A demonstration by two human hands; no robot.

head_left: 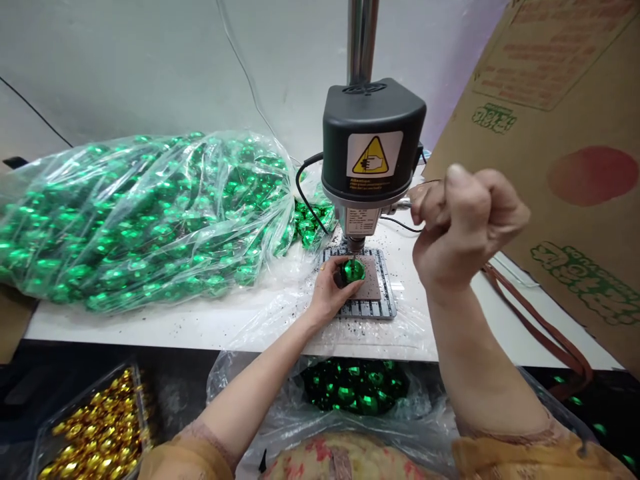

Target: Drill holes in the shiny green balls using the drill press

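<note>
A small bench drill press [373, 143] with a black head and a yellow warning label stands on a white table [150, 323]. My left hand [330, 290] pinches a shiny green ball [353, 271] on the ribbed metal base plate [380, 307], right under the drill bit. My right hand [463, 223] is raised to the right of the machine, closed in a fist round the feed lever [417, 195], whose handle end pokes out by my thumb.
A big clear bag of green balls [140, 220] lies on the table's left. Another open bag of green balls [355, 387] sits in my lap area. A tray of gold pieces [93, 433] is bottom left. A cardboard box [565, 153] leans at right, with a brown strap [540, 330] beneath it.
</note>
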